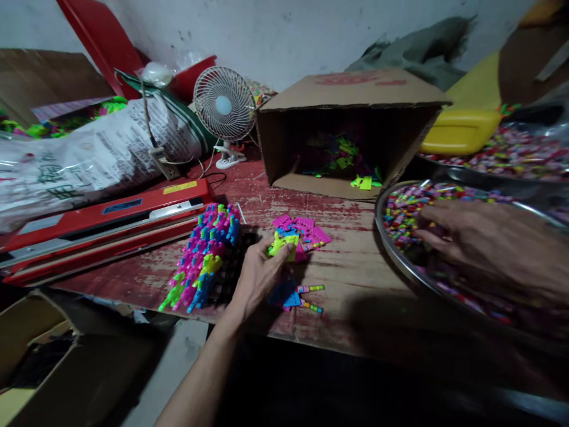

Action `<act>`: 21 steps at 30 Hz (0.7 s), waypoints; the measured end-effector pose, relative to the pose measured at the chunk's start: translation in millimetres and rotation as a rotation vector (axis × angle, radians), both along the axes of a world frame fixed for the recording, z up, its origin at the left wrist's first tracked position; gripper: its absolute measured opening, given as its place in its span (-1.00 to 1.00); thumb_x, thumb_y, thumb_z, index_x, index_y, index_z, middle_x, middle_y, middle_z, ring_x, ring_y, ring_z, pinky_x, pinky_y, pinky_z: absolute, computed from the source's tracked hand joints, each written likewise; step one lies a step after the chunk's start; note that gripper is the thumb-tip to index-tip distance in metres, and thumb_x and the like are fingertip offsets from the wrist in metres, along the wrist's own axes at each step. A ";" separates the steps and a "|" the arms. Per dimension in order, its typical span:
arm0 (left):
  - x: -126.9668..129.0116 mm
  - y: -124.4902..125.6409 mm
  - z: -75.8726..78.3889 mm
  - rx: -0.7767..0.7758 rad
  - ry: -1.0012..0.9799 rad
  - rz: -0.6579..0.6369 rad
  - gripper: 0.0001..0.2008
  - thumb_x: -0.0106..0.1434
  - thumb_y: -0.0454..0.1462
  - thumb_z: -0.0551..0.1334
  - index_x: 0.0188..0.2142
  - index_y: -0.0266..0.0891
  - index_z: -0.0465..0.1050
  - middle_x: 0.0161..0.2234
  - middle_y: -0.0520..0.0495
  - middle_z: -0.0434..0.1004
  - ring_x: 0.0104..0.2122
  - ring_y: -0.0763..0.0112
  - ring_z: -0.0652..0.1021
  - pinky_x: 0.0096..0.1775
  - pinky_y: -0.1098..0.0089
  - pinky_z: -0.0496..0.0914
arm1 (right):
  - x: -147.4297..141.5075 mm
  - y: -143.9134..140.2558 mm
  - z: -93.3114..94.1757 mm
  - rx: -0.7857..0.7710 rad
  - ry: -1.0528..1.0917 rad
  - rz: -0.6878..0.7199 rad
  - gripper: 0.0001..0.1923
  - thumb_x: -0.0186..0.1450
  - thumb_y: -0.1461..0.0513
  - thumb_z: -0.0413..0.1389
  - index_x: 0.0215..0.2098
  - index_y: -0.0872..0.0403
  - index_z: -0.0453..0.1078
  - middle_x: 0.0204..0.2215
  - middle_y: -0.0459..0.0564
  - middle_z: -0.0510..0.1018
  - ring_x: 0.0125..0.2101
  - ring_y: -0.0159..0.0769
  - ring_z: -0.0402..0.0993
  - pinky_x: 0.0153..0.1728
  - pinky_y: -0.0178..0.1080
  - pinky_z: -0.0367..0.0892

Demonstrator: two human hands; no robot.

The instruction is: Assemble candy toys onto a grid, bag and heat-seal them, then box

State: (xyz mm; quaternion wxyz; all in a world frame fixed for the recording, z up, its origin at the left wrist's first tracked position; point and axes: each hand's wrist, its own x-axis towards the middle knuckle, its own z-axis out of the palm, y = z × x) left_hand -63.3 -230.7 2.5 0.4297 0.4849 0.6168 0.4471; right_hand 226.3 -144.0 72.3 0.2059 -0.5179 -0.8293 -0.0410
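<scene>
My left hand [262, 270] is closed on a yellow-green plastic piece [284, 244], thumb on top, above the table. Just behind it lies a small pile of pink and blue plastic pieces [306, 228]. Close below the hand are a blue plastic piece [284, 293] and thin sticks of coloured beads or candies [312, 307]. My right hand [480, 240], smeared by motion, is over a round metal basin [391, 246] full of small wrapped or multicoloured bits [402, 213]. Its fingertips reach toward the bits, and whether they hold any cannot be seen.
Rows of pink, blue and yellow plastic figures [200, 255] stand left of my left hand. A red heat sealer [106, 219], a small fan [224, 107] and a printed sack [98, 154] are behind. An open cardboard box [351, 92] holds more pieces. A yellow scoop-like container [462, 131] lies at right.
</scene>
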 end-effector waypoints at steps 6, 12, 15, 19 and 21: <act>50.6 -20.9 -10.3 -0.231 -0.856 -0.145 -0.70 0.04 -0.21 0.40 -0.31 -0.35 0.41 -0.54 0.03 0.48 -0.64 0.55 0.48 -0.60 0.58 0.39 | -66.6 -80.9 -35.5 -0.184 0.385 0.333 -0.84 0.30 0.24 0.08 -0.45 0.07 0.35 -0.50 -0.13 0.43 -0.49 -0.44 0.32 -0.45 -0.36 0.21; 53.9 -33.9 -15.8 -0.279 -0.875 -0.121 -0.64 -0.01 -0.20 0.46 -0.36 -0.40 0.40 -0.59 0.02 0.44 -0.67 0.54 0.47 -0.63 0.59 0.40 | -66.6 -100.9 -81.3 -0.290 0.574 0.200 -0.75 0.39 0.19 -0.09 -0.41 0.07 0.29 -0.50 -0.09 0.45 -0.47 -0.38 0.38 -0.41 -0.33 0.24; 50.8 -35.5 -15.4 -0.263 -0.851 -0.112 -0.65 0.01 -0.21 0.45 -0.34 -0.41 0.41 -0.58 0.02 0.45 -0.67 0.55 0.47 -0.63 0.59 0.41 | -58.9 -100.8 -92.0 -0.442 0.586 0.255 -0.82 0.37 0.20 -0.03 -0.23 0.03 0.40 -0.39 -0.09 0.55 -0.35 -0.35 0.48 -0.35 -0.35 0.30; 51.4 -35.6 -18.8 -0.322 -0.891 -0.197 -0.68 0.05 -0.22 0.44 -0.33 -0.42 0.42 -0.57 0.00 0.47 -0.65 0.55 0.48 -0.60 0.59 0.43 | -58.5 -106.0 -100.2 -0.503 0.664 0.325 -0.77 0.40 0.18 -0.07 -0.13 0.04 0.39 -0.27 -0.05 0.57 -0.23 -0.33 0.50 -0.20 -0.33 0.33; 52.2 -35.2 -22.8 -0.335 -0.934 -0.231 -0.69 0.06 -0.22 0.43 -0.33 -0.42 0.43 -0.57 0.00 0.47 -0.64 0.54 0.49 -0.59 0.59 0.45 | -60.5 -108.4 -101.9 -0.523 0.660 0.338 -0.75 0.42 0.17 -0.11 -0.16 0.07 0.38 -0.32 -0.04 0.56 -0.29 -0.35 0.50 -0.24 -0.33 0.33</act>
